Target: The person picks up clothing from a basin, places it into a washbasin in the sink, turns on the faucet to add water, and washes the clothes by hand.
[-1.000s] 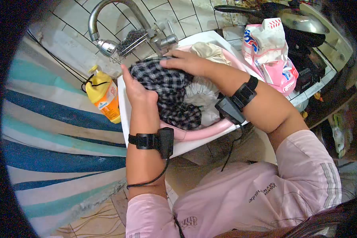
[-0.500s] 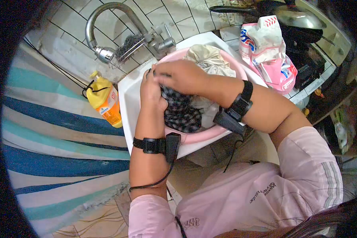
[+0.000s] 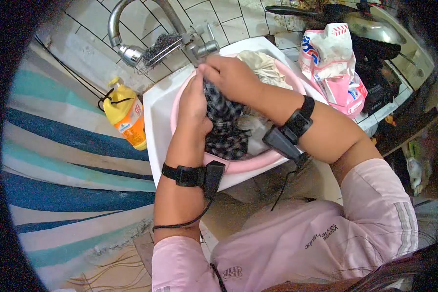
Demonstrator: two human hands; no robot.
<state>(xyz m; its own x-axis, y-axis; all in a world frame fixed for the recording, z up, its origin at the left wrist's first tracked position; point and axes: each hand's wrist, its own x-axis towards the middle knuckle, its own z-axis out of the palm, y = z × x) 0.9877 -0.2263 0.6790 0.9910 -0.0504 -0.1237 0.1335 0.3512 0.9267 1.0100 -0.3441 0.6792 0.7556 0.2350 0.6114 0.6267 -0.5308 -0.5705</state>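
Observation:
A black-and-white checked cloth (image 3: 225, 134) lies bunched in a pink basin (image 3: 233, 166), which stands in the white sink (image 3: 155, 121). My left hand (image 3: 193, 101) is closed at the cloth's left upper side, its fingers mostly hidden from the camera. Curled into a fist, my right hand (image 3: 233, 78) meets it at the fingertips and grips the upper end of the same cloth. Behind my right hand, a cream-white cloth (image 3: 265, 65) rests against the far side of the basin.
A metal faucet (image 3: 207, 48) and a wire rack (image 3: 160, 53) holding a scouring pad are at the back. To the left hangs a yellow bottle (image 3: 126, 117) beside a striped curtain (image 3: 78, 165). A pink-and-white bag (image 3: 331, 68) and a lidded pan (image 3: 374, 29) are at right.
My right hand has gone from lying over the left one to a fist beside it. The checked cloth is drawn up between the hands. The view has shifted slightly.

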